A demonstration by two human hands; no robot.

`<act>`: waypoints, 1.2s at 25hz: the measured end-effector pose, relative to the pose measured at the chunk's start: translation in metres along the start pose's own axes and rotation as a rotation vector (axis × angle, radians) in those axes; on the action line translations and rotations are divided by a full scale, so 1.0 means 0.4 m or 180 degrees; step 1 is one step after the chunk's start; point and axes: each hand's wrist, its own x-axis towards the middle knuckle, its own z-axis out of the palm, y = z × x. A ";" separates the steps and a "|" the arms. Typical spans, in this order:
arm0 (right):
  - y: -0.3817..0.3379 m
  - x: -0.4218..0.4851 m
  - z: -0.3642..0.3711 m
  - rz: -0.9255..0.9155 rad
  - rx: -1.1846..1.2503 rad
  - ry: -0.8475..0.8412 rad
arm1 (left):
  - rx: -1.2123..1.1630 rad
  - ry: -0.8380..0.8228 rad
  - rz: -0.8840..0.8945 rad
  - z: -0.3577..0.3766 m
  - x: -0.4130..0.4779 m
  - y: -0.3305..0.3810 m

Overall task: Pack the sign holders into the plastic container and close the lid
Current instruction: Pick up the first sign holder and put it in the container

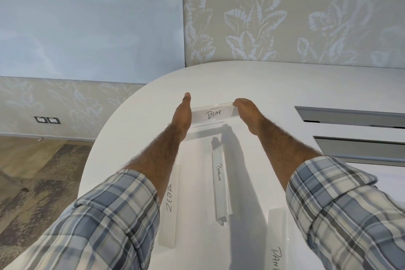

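A clear sign holder labelled BEAR stands upright across the far middle of the white table. My left hand is against its left end and my right hand grips its right end. Nearer to me a holder labelled PENGUIN lies lengthwise in the middle. A holder labelled ZEBRA lies to its left, partly under my left forearm. A third holder sits at the bottom right, its label cut off. I see no plastic container.
Two long grey slots are cut into the table at the right. The table's rounded edge runs along the left, with patterned carpet below. A leaf-patterned wall stands right behind the table.
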 end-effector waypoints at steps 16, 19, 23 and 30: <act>-0.075 -0.486 -0.661 -0.0536 -0.0773 0.0857 | 0.2293 -0.0225 0.1350 0.514 -0.462 0.208; 0.000 -0.553 -0.793 -0.0485 -0.0843 0.0872 | 0.3151 -0.0288 0.1533 0.624 -0.589 0.195; 0.103 -0.600 -0.916 -0.0377 -0.0987 0.0765 | 0.3522 -0.0422 0.1537 0.731 -0.705 0.168; 0.208 -0.638 -1.035 -0.0450 -0.2484 0.0508 | 0.3556 -0.0720 0.1636 0.805 -0.764 0.149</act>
